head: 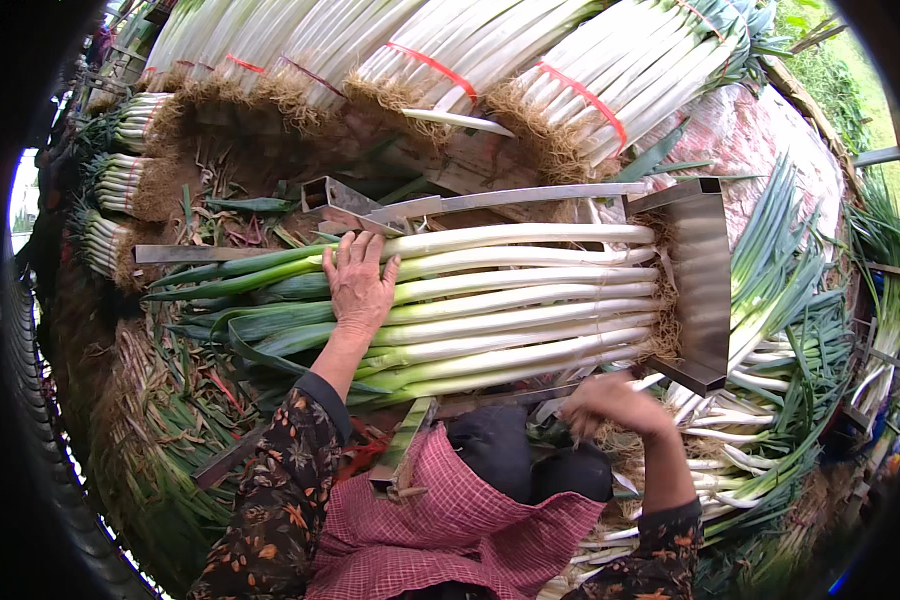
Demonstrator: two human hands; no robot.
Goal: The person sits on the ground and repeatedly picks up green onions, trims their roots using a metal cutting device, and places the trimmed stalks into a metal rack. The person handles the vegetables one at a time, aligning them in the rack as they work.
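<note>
A layer of long green onions (525, 304) lies across a metal frame (540, 199) in front of me, leaves to the left. Their roots (667, 322) are up against an upright metal end plate (701, 289) on the right. My left hand (360, 281) rests palm down, thumb spread, where the white stalks turn green. Below the plate's near corner is my right hand (611, 405), apart from the layer, with bent fingers. It is blurred, so whether anything is in it cannot be told. Beside it are loose green onions (742, 442) in a pile.
Large bundles of green onions (577, 97) bound with red bands line the far side. Smaller bundles (124, 184) stand at the left. Leaf trimmings (172, 420) cover the ground at lower left. A metal bar (405, 446) of the frame juts toward my lap.
</note>
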